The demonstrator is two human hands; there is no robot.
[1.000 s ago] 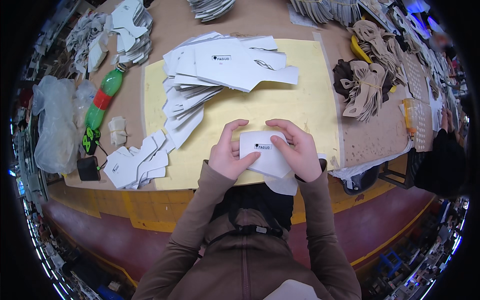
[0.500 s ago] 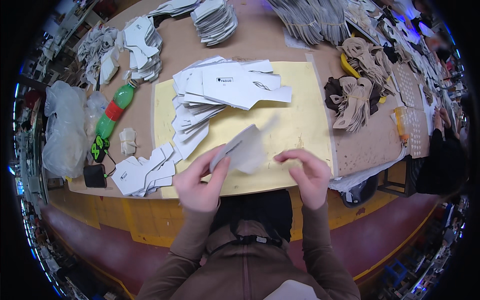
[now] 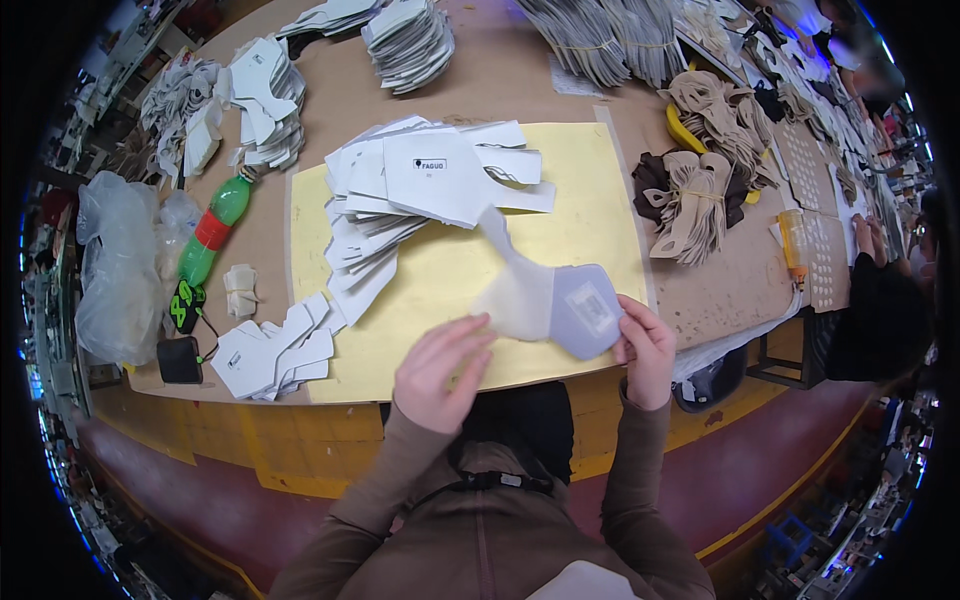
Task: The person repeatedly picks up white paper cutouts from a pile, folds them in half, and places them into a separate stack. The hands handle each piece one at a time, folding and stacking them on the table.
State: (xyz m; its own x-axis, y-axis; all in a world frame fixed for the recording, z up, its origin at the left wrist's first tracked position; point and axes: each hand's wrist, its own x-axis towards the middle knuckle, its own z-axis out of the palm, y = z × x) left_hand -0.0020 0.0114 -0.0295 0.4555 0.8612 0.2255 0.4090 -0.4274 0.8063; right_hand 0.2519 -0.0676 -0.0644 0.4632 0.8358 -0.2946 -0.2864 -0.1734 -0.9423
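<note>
- Right hand [image 3: 645, 352] fingers clamp the white piece [image 3: 560, 300]; left hand [image 3: 437, 372] fingers apart, just beside it.
- Cut-piece stack [image 3: 420, 195] behind; green bottle [image 3: 210, 240] far left.

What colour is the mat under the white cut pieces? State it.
Pale yellow mat, clearest in the head view.

A brown workbench [image 3: 520, 90] fills the upper and middle frame, with a yellow cutting mat [image 3: 590, 190] at its centre bearing a fanned heap of white cut pieces [image 3: 400, 200]. At left lie a green and red plastic bottle [image 3: 212, 232], a clear plastic bag [image 3: 115, 265] and a small black device [image 3: 180, 360]. Further stacks of white pieces [image 3: 410, 35] sit along the top edge, and tan and brown bundles [image 3: 690, 195] lie at right.
</note>
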